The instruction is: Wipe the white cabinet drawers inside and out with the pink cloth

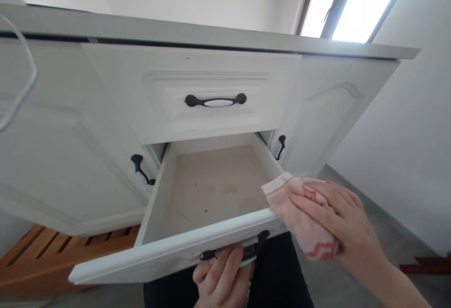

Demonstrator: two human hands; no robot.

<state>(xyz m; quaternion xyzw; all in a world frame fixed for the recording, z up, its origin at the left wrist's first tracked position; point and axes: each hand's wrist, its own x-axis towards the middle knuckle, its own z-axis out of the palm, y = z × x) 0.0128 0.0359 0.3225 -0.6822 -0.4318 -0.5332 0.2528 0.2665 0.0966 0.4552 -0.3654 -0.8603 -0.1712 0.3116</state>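
A white drawer [151, 261] stands pulled out below a closed one, and its beige floor shows small dark specks and faint stains. At its front, my left hand [223, 277] has its fingers wrapped round the dark drawer handle [263, 240]. My right hand [347, 223] grips a pink and white cloth [294, 214] with red patterning. The cloth lies against the right end of the drawer's front panel, by its top edge. Part of the cloth is hidden under the fingers.
Above is the closed drawer with a black and white handle [216, 102], under a grey-white countertop [197, 30]. Cabinet doors with dark handles [141, 169] flank the drawers. Wooden slats [31, 256] lie low at left, a white cable [26, 77] hangs there, and my legs [282, 270] are below.
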